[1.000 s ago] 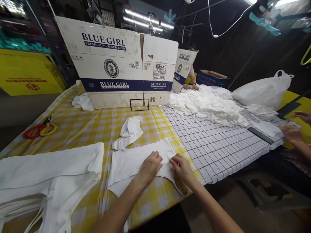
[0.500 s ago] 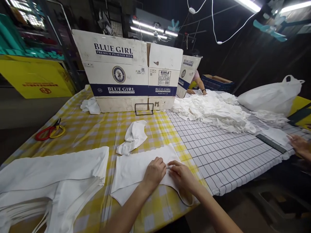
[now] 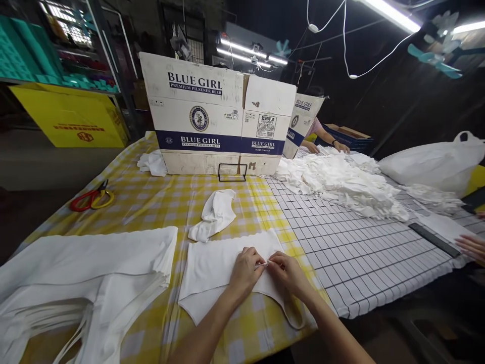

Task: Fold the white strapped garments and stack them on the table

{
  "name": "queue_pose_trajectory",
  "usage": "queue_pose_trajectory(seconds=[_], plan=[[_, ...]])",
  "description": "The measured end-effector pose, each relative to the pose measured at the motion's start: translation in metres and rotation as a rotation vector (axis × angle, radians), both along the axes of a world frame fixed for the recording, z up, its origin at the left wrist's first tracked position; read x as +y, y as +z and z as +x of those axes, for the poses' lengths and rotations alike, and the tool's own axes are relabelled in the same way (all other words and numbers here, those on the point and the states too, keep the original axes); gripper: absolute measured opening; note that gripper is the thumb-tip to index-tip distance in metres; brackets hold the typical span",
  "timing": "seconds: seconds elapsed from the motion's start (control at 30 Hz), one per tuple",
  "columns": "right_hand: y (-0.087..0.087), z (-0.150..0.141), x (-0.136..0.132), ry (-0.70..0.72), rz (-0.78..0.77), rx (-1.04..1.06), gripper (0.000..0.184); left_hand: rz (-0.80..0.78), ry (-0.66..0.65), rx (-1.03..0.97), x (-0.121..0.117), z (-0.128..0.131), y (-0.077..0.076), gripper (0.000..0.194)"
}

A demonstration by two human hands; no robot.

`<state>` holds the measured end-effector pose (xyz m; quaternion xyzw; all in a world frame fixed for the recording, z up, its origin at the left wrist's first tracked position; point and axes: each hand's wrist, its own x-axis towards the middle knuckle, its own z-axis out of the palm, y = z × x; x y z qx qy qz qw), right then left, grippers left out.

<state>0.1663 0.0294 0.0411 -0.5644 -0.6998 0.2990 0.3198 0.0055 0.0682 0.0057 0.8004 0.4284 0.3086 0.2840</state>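
A white garment (image 3: 215, 268) with a wavy upper edge and a narrow strap lies flat on the yellow checked cloth in front of me. Over its right half, my left hand (image 3: 248, 268) is closed in a pinch on a small thin white strip (image 3: 260, 264). My right hand (image 3: 287, 270) pinches the strip's other end, fingertips nearly meeting the left ones. Whether the strip belongs to the garment I cannot tell. Beyond the garment rests a crumpled white piece of fabric (image 3: 215, 215). To the left is a stack of similar white garments (image 3: 91, 258).
Red-and-yellow-handled scissors (image 3: 92, 197) lie at the left. An upright beer carton (image 3: 204, 116) and a black wire stand (image 3: 232, 173) are at the back. Right are a heap of white fabric (image 3: 337, 179), a dark ruler-like bar (image 3: 434, 240) and a co-worker's hand (image 3: 473, 246). Another person's hands (image 3: 341, 146) work behind.
My fingertips have drawn closer together on the thin white strip. The view has shifted slightly, moving the scene rightward. The co-worker's hand at the right lies flatter on the fabric.
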Motion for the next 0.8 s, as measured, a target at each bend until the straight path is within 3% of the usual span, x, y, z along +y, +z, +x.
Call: queue_pose_trajectory(seconds=[0.2,0.5,0.8], plan=[[-0.001,0.001,0.005,-0.072,0.037,-0.123,0.027,-0.008,-0.001,-0.021,0.000,-0.001,0.000,0.006],[0.006,-0.001,0.014,0.110,0.107,-0.391,0.020,-0.021,0.006,-0.032,-0.002,-0.002,-0.006,0.008],[0.016,-0.005,0.019,0.210,0.098,-0.509,0.030,0.013,0.024,-0.022,-0.003,-0.001,-0.011,0.008]])
